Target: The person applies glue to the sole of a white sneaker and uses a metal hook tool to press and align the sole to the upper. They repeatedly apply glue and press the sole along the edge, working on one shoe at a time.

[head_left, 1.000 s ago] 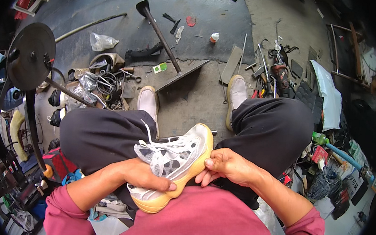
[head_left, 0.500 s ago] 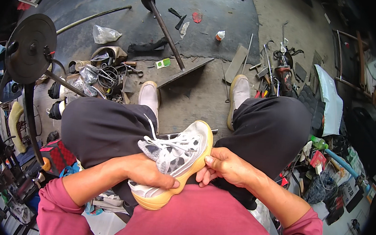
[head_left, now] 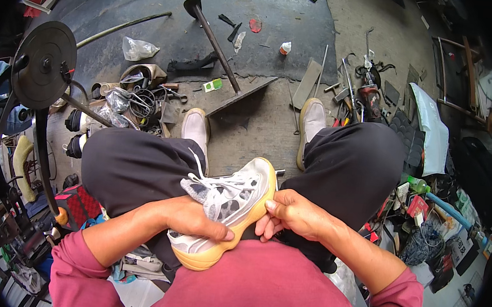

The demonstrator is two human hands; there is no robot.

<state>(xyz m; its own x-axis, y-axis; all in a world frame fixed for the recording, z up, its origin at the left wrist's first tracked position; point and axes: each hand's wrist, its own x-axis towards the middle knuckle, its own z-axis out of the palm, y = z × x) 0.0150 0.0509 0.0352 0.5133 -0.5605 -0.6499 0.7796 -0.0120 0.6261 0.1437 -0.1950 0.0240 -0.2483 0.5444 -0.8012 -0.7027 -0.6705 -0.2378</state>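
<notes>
A white and grey spotted sneaker (head_left: 236, 196) with white laces and a thick yellow sole lies tilted over my lap, toe toward the upper right. My left hand (head_left: 199, 222) wraps round its heel half, thumb along the side just above the sole. My right hand (head_left: 284, 215) has thumb and forefinger pinched on the sole's edge near the toe, its other fingers curled below. Whether a small item is between those fingertips, I cannot tell. Behind the sneaker are my dark-trousered legs (head_left: 350, 168) and a short metal bar (head_left: 280, 172), mostly hidden.
A metal stand (head_left: 220, 52) stands beyond my feet. A machine with a round black plate (head_left: 44, 54) is at my left. Cables (head_left: 142, 103), pliers and a power tool (head_left: 370, 103) lie on the floor. A white package (head_left: 426, 128) and assorted clutter (head_left: 419, 244) fill the right side.
The sneaker and both hands sit slightly higher in the view than a second ago, with the grip much the same. The surroundings have shifted a little with the camera.
</notes>
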